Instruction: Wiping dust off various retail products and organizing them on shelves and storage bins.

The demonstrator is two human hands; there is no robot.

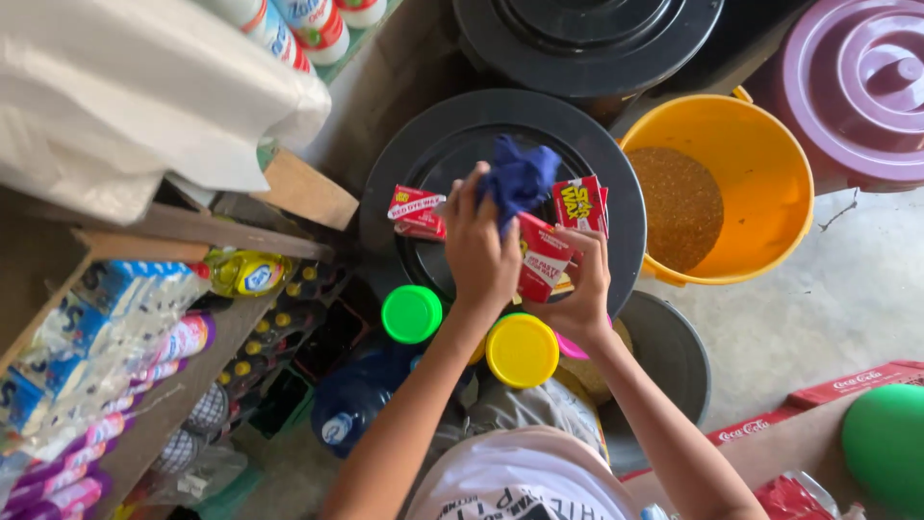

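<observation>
Hands met above the black lid [433, 154]: your left hand [478, 252] gripped a blue cloth [519, 177], pressed to the red box [541, 256] your right hand [581, 289] clutched. Two more red boxes [417, 212] (one each side) lay on that lid, near the yellow bucket [770, 183].

Bright, soft daylight (shelves at left slightly blurred).

yellow bucket [770, 193] — grain, purple lid [857, 87], green jar cap [412, 314]

Head view, steeply downward, seemingly close.
</observation>
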